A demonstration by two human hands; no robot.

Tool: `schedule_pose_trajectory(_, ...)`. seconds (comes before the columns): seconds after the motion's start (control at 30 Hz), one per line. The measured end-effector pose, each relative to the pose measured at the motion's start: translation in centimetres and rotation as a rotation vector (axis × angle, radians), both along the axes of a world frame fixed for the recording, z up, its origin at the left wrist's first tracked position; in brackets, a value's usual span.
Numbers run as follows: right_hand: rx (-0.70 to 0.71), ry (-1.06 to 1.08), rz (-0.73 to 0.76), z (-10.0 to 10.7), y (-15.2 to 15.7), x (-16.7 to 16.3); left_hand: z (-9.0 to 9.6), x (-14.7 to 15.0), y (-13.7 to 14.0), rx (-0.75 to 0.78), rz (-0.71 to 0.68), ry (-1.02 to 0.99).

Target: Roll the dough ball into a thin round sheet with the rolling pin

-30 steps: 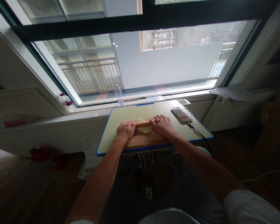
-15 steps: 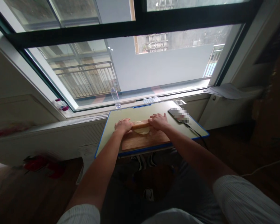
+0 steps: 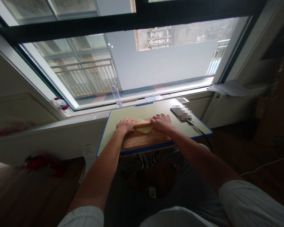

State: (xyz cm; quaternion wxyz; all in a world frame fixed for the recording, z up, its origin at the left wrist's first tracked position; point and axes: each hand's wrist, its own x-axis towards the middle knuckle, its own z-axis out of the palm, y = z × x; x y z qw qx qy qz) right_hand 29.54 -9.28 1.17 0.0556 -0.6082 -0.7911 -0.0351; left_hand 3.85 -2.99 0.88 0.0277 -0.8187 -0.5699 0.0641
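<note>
A wooden rolling pin (image 3: 143, 125) lies across a round, pale sheet of dough (image 3: 144, 129), which shows on both sides of it. My left hand (image 3: 125, 125) is closed over the pin's left end, and my right hand (image 3: 161, 122) over its right end. Both ends of the pin are hidden under my palms and fingers. Beneath the dough is a wooden cutting board (image 3: 142, 141), resting on a small pale table (image 3: 118, 117) with a blue rim.
A phone-like device (image 3: 180, 113), partly blurred out, lies at the table's right with a black cable (image 3: 202, 134) running off the edge. A clear bottle (image 3: 116, 97) stands on the windowsill behind. Papers (image 3: 229, 89) lie at right; a red object (image 3: 44, 165) sits on the floor at left.
The rolling pin has shifted slightly toward me over the dough, so more dough shows on its far side. Both hands stay on its ends, and the view has tilted a little.
</note>
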Motion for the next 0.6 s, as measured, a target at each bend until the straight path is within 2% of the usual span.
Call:
schedule_pose_trajectory(0.17, 0.06, -0.049, -0.021, -0.3, -0.5, -0.1, -0.4, -0.1, -0.5, 0.031, -0.019, -0.005)
schedule_pose_trajectory(0.43, 0.063, -0.005, -0.127, -0.3, -1.1, -0.8, -0.8, -0.3, -1.5, 0.09, -0.009, -0.054)
schedule_pose_trajectory(0.6, 0.065, 0.008, -0.119, -0.1, -1.9, -0.9, -0.9, 0.0, -2.4, 0.124, 0.011, -0.083)
